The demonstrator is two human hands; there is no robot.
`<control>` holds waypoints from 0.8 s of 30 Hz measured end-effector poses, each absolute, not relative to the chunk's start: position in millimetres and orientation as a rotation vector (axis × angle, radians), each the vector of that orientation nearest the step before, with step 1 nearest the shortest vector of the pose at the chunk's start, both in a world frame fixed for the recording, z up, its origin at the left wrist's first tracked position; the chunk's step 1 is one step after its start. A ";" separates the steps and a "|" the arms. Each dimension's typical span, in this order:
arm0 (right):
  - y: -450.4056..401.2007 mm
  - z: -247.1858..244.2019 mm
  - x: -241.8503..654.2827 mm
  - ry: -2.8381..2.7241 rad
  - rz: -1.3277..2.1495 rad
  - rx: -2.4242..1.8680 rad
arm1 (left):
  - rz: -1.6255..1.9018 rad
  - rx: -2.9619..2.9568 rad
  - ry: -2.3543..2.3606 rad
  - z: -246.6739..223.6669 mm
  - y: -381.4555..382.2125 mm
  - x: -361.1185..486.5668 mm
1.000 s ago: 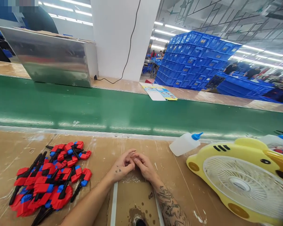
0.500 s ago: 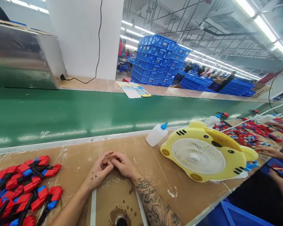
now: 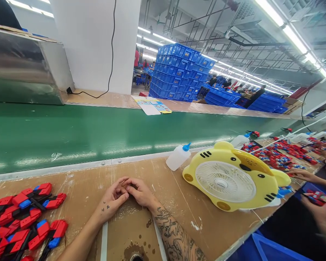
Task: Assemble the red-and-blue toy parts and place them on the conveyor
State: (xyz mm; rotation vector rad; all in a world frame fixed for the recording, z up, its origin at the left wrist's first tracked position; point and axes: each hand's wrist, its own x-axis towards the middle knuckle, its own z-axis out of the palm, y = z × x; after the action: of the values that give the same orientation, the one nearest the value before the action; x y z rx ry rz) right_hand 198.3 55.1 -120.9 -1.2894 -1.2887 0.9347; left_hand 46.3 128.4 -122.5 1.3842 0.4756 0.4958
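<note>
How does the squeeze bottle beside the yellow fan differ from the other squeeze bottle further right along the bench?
The near squeeze bottle lies on bare brown bench just left of the yellow fan; the far squeeze bottle sits beyond the fan, next to a spread of red and blue parts. The near one shows its whole body; the far one is partly hidden behind the fan. Both are translucent white with blue nozzles, tipped over by the green belt.

View swung right; co-worker's hand (image 3: 301,174) newly visible.

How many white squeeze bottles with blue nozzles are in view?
3, maybe more hidden: one white squeeze bottle left of the yellow fan; one behind it; one far right.
</note>
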 end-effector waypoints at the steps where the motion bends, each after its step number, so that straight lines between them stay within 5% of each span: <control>1: 54.9 -121.1 198.4 -1.288 0.939 -1.289 | 0.490 1.380 0.476 -121.4 128.4 46.4; 24: 56.3 -120.4 199.7 -1.278 0.906 -1.285 | 0.478 1.357 0.472 -124.5 130.4 46.2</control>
State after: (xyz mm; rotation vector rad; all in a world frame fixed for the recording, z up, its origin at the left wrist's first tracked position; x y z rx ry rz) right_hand 199.7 56.3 -120.4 -1.2848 -1.2782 0.9058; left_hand 46.2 130.4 -124.5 1.3573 0.4716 0.4778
